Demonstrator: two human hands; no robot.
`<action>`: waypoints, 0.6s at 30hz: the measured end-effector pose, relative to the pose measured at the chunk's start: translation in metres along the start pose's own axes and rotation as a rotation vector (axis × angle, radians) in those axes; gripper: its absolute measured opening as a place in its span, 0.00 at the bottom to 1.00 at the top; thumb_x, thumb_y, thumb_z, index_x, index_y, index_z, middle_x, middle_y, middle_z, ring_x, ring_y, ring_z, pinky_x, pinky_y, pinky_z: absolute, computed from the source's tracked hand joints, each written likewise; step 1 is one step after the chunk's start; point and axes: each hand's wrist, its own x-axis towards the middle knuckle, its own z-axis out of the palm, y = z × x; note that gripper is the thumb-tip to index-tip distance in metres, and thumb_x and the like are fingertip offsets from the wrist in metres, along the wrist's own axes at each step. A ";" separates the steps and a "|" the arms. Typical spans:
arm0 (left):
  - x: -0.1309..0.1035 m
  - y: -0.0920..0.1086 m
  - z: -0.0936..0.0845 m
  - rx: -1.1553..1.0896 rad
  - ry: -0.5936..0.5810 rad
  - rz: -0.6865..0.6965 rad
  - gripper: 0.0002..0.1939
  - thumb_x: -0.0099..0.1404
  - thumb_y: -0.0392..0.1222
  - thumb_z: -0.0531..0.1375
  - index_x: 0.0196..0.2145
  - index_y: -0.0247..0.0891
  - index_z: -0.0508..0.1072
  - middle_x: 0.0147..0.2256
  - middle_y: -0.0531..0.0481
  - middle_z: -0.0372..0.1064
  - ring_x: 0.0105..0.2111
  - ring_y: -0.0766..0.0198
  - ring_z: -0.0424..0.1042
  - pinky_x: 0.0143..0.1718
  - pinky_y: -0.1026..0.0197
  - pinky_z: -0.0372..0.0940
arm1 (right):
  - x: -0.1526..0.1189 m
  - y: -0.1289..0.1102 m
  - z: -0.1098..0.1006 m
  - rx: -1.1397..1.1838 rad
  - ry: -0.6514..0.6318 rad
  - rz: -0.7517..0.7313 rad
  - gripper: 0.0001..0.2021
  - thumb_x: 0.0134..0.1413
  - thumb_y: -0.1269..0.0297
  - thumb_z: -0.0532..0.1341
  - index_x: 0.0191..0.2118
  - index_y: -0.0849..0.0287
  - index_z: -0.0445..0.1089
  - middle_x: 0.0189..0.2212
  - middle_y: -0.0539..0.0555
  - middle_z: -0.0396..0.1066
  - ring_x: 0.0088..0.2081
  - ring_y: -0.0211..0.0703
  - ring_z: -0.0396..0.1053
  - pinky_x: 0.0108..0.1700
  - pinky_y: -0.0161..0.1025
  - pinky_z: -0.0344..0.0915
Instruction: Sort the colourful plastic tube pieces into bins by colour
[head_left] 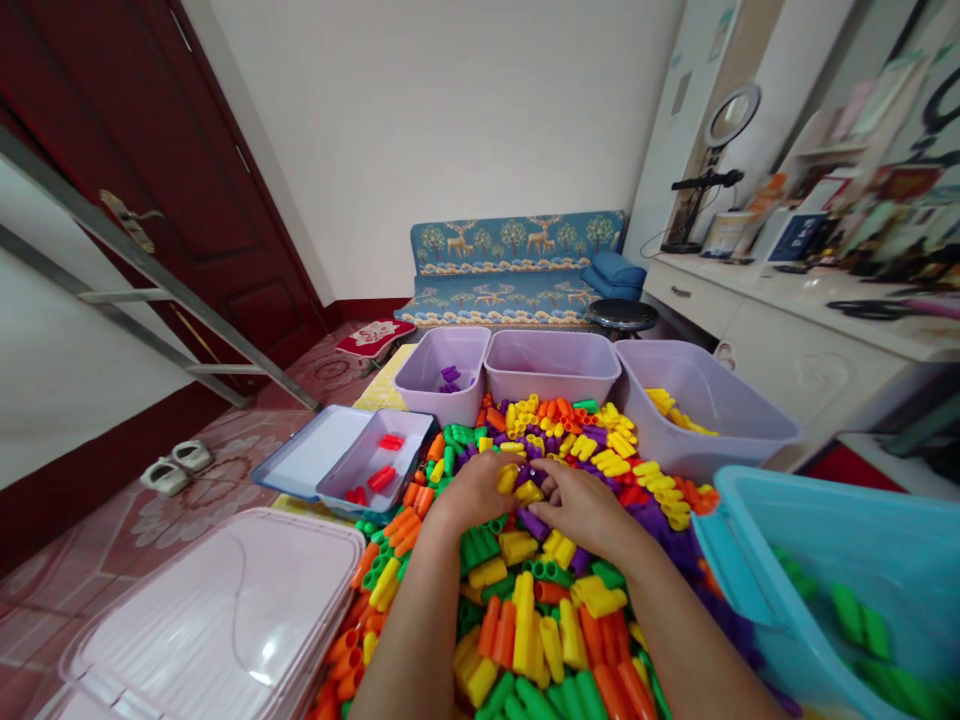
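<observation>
Both hands reach into the middle of a big pile of coloured plastic tubes (525,620) in green, yellow, orange and purple. My left hand (480,490) has its fingers curled at a yellow tube (508,478). Close beside it on the right, my right hand (581,503) has bent fingers around purple and yellow pieces; a purple tube (532,524) lies just under its fingertips. The fingertips nearly meet, and whether either hand grips a piece is unclear.
Behind the pile stand a lilac bin with purple pieces (450,400), a middle lilac bin (553,385) and one with yellow pieces (697,450). A blue bin (750,570) holds green pieces at right. At left are a tray with red pieces (337,490) and a pale lid (225,610).
</observation>
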 end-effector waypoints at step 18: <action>0.007 0.005 0.008 -0.655 0.196 0.074 0.29 0.55 0.30 0.61 0.55 0.38 0.66 0.55 0.43 0.65 0.54 0.56 0.65 0.52 0.57 0.63 | 0.011 0.012 -0.001 0.372 0.231 0.022 0.15 0.49 0.64 0.58 0.44 0.57 0.71 0.29 0.50 0.72 0.27 0.39 0.68 0.30 0.35 0.64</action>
